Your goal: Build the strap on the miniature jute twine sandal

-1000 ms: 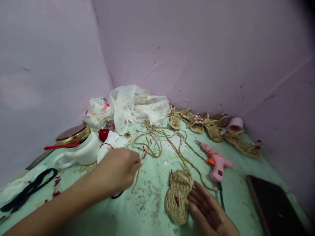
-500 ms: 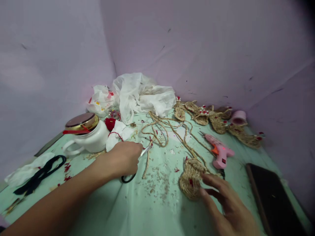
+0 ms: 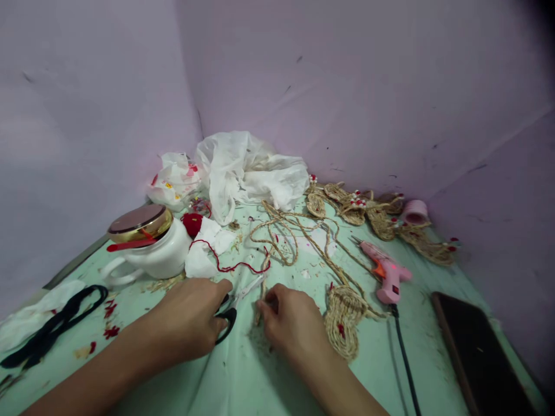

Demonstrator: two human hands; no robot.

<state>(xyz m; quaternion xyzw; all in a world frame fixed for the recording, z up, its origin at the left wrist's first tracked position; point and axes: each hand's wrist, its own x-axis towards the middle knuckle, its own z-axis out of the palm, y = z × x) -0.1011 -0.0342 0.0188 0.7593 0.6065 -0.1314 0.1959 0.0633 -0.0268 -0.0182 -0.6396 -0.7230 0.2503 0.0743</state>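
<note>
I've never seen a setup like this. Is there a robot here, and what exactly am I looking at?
There is no robot: these are a person's own bare hands. The view comes from one camera worn on the head, looking forward and down.

The left hand holds scissors by the black handles. The right hand is at a strand of twine; whether its fingers pinch it, I cannot tell.

On the pale green surface you can see a woven twine piece, a pink glue gun with a cord, and a dark, flat slab at the right. To the left are a white pot and a red yarn ball; a white plastic bag lies at the back.
</note>
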